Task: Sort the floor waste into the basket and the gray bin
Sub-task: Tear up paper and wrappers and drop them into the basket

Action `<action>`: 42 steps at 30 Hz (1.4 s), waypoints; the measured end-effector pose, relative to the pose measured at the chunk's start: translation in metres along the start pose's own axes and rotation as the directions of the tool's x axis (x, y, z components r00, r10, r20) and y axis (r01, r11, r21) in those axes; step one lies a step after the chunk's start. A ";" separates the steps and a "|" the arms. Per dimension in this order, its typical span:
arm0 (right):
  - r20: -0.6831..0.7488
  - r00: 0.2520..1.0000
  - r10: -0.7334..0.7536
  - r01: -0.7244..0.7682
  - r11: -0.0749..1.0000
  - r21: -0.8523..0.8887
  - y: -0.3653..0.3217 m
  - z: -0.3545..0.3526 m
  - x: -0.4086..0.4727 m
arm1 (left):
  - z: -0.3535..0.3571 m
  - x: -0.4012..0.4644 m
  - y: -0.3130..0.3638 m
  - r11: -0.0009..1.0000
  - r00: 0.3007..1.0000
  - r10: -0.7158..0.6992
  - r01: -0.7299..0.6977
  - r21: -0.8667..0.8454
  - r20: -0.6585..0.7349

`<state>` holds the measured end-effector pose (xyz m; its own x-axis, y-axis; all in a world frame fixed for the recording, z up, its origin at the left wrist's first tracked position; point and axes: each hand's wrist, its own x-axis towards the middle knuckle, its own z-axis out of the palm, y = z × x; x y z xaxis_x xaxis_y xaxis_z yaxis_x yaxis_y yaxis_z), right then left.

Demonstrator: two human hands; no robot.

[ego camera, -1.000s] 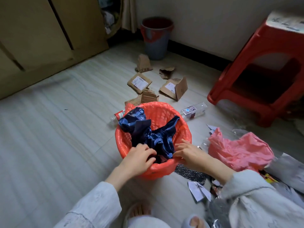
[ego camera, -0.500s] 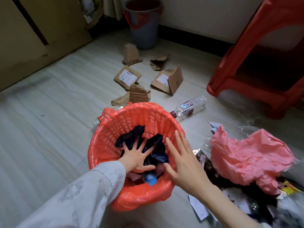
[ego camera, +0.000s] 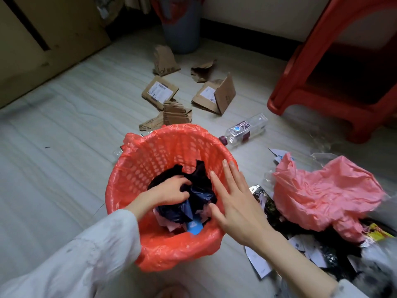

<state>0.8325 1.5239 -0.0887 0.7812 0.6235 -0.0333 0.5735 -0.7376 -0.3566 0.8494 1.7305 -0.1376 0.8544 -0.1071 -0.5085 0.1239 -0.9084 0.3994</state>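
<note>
Our left hand grips dark blue plastic bag inside orange mesh basket; right hand open above. We should press deep, keep basket steady.

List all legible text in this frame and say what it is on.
"SODA": bottle label, upside down; smaller print unreadable.
"ol": partial print on the cardboard scrap near the gray bin.
Box labels: too small to read.
Paper slips: blurred.

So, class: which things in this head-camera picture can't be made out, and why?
- Gray bin: top cut off by the frame edge.
- Left hand fingertips: buried in the dark bag.
- Basket bottom: covered by waste.
- Lower-right litter: blurred.
</note>
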 end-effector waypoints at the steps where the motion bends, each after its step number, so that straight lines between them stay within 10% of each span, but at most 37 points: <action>1: 0.001 1.000 0.000 0.000 1.000 -0.001 0.000 0.000 0.000 | -0.001 -0.005 0.004 0.999 0.979 0.025 -0.020 0.029 -0.201; 4: 0.005 1.000 0.004 -0.004 1.000 0.012 -0.002 -0.001 0.000 | 0.009 -0.008 0.019 0.970 0.876 0.179 -0.082 0.228 -0.447; 9: -0.009 1.000 -0.010 0.010 1.000 0.026 -0.001 -0.002 0.000 | 0.051 0.015 0.012 0.938 0.980 -0.123 0.063 0.341 0.159; 17: -0.046 0.999 -0.009 0.012 0.997 0.079 0.004 0.009 0.002 | 0.049 0.043 -0.006 0.946 0.885 -0.236 0.114 0.304 0.401; 28: -0.166 0.977 0.136 -0.130 0.990 0.047 -0.011 0.015 0.007 | -0.004 -0.038 0.025 0.997 0.995 0.030 -0.023 0.072 -0.093; 34: -0.144 0.967 0.208 -0.200 0.978 0.066 -0.012 -0.027 -0.035 | -0.021 -0.105 0.063 0.968 0.848 0.214 -0.252 -0.014 -0.484; 42: -0.252 0.874 0.416 -0.414 0.908 0.065 0.006 -0.106 -0.125 | -0.022 -0.142 0.169 0.862 0.764 0.411 -0.503 -0.060 -0.498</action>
<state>0.7648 1.4140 0.0124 0.9834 0.1722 0.0573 0.1811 -0.9108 -0.3709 0.7603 1.6008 0.0190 0.9547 -0.2537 0.1558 -0.2927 -0.7047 0.6463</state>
